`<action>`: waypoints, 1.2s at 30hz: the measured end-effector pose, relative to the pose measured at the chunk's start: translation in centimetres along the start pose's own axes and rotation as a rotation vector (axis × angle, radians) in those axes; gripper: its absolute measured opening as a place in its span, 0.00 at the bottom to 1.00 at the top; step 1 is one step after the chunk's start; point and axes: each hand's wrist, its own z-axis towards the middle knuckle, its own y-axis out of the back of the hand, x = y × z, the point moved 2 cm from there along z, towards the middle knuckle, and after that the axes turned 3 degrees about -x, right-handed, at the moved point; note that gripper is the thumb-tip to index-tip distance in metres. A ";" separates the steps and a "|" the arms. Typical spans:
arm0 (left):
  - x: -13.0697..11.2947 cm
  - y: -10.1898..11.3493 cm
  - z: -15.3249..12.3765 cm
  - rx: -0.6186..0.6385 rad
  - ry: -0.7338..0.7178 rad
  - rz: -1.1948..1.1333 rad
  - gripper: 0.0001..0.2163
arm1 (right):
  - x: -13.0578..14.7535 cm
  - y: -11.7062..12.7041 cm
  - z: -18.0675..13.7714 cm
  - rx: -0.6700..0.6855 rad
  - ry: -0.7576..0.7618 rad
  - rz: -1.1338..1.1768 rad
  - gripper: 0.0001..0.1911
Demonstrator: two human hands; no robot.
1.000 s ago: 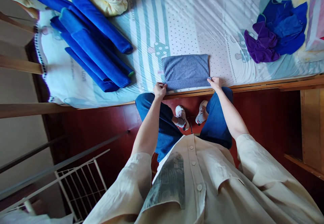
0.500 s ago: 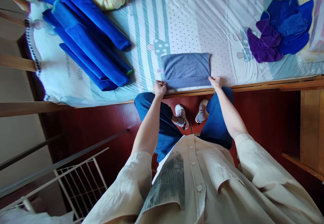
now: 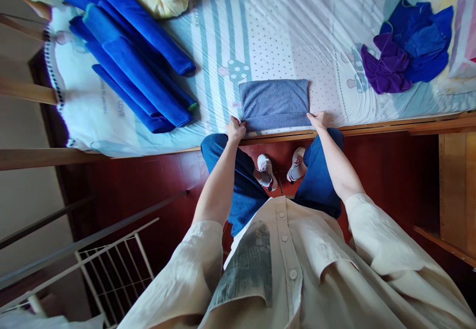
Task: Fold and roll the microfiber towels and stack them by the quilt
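Observation:
A folded grey towel (image 3: pixel 274 101) lies on the patterned bed sheet (image 3: pixel 275 31) at the near edge of the bed. My left hand (image 3: pixel 235 130) pinches the towel's near left corner, fingers closed on the cloth. At the near right corner, my right hand (image 3: pixel 319 119) grips the towel too. Both arms reach forward over my knees.
Several rolled blue towels (image 3: pixel 137 66) lie on the bed at the left. A heap of blue and purple cloths (image 3: pixel 407 46) sits at the right. A white wire rack (image 3: pixel 115 274) stands at the lower left, a wooden shelf (image 3: pixel 455 190) at the right.
The towel and both hands stay almost where they were; the hands have shifted only slightly along its near edge. The view swayed a little.

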 end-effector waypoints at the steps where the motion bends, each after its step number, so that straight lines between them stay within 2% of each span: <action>1: -0.1 0.1 -0.3 0.000 -0.023 0.008 0.09 | -0.3 0.4 -0.1 -0.020 0.045 -0.010 0.12; 4: -0.2 0.7 -1.3 0.005 -0.105 0.026 0.09 | -1.4 2.0 -0.5 -0.039 0.156 -0.048 0.07; 8: -0.2 1.5 -3.2 -0.045 -0.340 0.074 0.13 | -2.3 4.7 -2.1 -0.013 0.353 -0.059 0.16; 11: -0.4 1.7 -4.5 -0.003 -0.568 0.120 0.18 | -2.1 5.9 -3.8 -0.053 0.543 -0.124 0.21; 14: -0.6 1.3 -5.2 0.078 -0.693 0.177 0.24 | -1.1 6.0 -5.3 0.007 0.705 -0.208 0.25; 18: -0.7 0.5 -5.1 0.161 -0.724 0.249 0.31 | 0.4 4.7 -6.1 0.152 0.842 -0.281 0.31; 21: -0.6 -0.2 -4.6 0.193 -0.719 0.285 0.36 | 0.9 3.4 -5.8 0.223 0.853 -0.307 0.36; 24: -0.3 -0.8 -3.8 0.212 -0.716 0.319 0.37 | 0.9 2.1 -5.2 0.268 0.802 -0.323 0.37; 29: -0.3 -1.5 -2.5 0.215 -0.712 0.363 0.33 | 0.7 0.7 -3.8 0.271 0.728 -0.268 0.36; 36: -1.2 -1.5 -1.8 0.210 -0.725 0.386 0.30 | 0.6 0.6 -2.2 0.276 0.647 -0.247 0.34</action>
